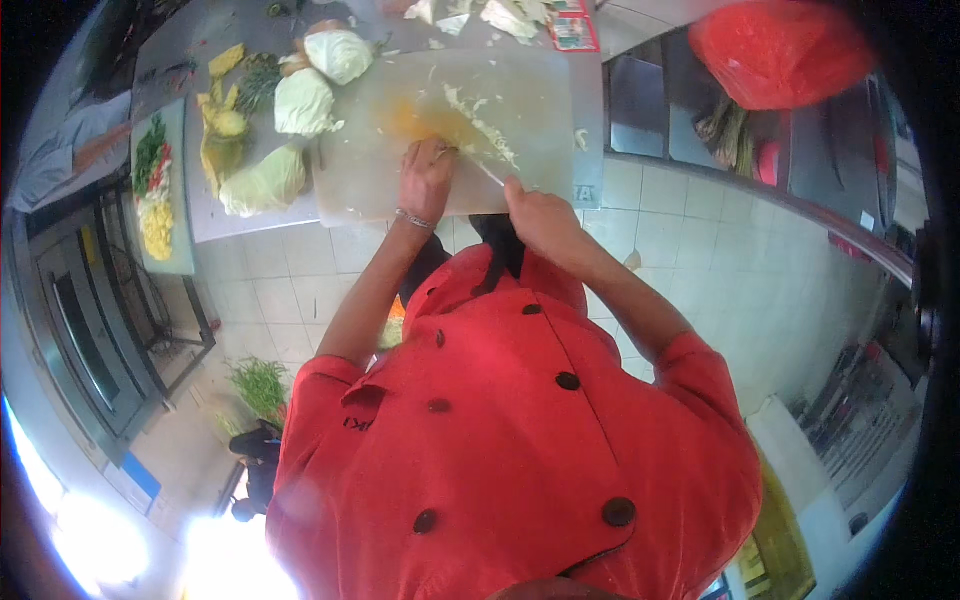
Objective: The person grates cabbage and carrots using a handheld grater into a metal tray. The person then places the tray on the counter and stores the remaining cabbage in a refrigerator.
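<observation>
My right hand [545,225] is closed round the handle of a knife [489,174], whose blade slants up and left over a translucent white cutting board [360,170]. My left hand [427,180], with a bracelet at its wrist, presses curled fingers down by the blade's far end. What lies under those fingers is hidden. A strip of shredded cabbage [485,130] runs across the board just beyond the knife, with an orange-yellow stain beside it. To the left of the board are pale green cabbage pieces, among them a near one [265,182] and one behind it [305,102].
Yellow-green pineapple pieces [222,130] lie left of the cabbage. Further left, a smaller board [180,200] bears chopped green, red and yellow food. A red plastic bag [782,52] sits on the counter at far right. Cabbage leaves [508,18] lie at the table's back.
</observation>
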{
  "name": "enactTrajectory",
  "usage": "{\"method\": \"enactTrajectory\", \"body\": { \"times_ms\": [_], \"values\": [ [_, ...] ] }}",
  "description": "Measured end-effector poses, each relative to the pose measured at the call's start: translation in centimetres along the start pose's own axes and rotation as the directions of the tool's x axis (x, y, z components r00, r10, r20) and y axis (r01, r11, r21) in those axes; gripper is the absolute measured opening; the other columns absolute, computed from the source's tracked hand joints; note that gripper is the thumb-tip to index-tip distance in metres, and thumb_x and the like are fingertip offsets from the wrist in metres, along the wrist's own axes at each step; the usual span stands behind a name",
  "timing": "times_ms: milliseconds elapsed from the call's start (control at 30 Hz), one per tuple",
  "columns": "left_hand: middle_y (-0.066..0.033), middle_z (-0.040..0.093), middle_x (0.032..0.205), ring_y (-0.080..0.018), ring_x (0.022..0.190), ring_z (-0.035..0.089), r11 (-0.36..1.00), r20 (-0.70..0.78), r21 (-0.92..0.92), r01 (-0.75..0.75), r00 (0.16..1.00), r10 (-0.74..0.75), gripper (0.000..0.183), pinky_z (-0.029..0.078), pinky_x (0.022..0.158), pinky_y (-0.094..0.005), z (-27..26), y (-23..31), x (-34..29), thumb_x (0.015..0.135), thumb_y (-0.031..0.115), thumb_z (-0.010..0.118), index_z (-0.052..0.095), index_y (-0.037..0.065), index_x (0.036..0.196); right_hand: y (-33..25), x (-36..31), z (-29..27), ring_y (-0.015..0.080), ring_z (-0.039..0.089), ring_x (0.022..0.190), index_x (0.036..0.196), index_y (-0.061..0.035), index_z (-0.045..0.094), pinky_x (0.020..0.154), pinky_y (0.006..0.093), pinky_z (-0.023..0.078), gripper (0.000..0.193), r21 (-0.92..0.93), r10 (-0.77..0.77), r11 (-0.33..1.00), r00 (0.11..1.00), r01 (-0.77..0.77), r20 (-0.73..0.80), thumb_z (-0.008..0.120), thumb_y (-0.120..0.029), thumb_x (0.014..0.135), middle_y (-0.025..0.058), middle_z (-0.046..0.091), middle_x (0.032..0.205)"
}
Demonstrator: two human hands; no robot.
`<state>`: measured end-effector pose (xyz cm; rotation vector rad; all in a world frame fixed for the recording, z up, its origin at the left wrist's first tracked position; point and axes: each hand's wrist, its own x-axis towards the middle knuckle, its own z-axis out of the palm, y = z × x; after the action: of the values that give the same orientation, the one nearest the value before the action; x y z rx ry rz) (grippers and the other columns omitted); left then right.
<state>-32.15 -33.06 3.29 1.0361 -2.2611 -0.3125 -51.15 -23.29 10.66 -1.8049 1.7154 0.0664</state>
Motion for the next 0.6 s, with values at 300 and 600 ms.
{"method": "enactTrajectory", "body": {
  "times_ms": [300, 600],
  "values": [
    [-0.0066, 0.068, 0.098, -0.0275, 0.093, 0.065, 0.999, 0.048, -0.042, 0.03, 0.998, -0.028, 0.015, 0.051, 0.08, -0.04, -0.2, -0.3, 0.1, 0.075, 0.002, 0.067, 0.07, 0.006, 0.09, -0.6, -0.3, 0.4, 0.0447, 0.069, 0.077, 0.108, -0.0009, 0.043, 0.068, 0.0526, 0.055, 0.017, 0.095, 0.018, 0.995, 1.0, -0.019, 0.012, 0.045, -0.012, 0.095, 0.0254, 0.068, 0.08],
    [-0.0138, 0.07, 0.096, -0.0327, 0.092, 0.066, 0.994, 0.039, -0.09, 0.063, 0.997, -0.059, 0.013, 0.054, 0.081, -0.0416, -0.2, -0.3, -0.2, 0.076, -0.001, 0.072, 0.07, 0.001, 0.089, -0.7, -0.1, 1.6, 0.0433, 0.069, 0.076, 0.108, -0.0004, 0.043, 0.067, 0.0528, 0.055, 0.019, 0.103, 0.045, 0.994, 0.999, -0.045, 0.0, 0.047, -0.013, 0.094, 0.0252, 0.068, 0.079]
  ]
}}
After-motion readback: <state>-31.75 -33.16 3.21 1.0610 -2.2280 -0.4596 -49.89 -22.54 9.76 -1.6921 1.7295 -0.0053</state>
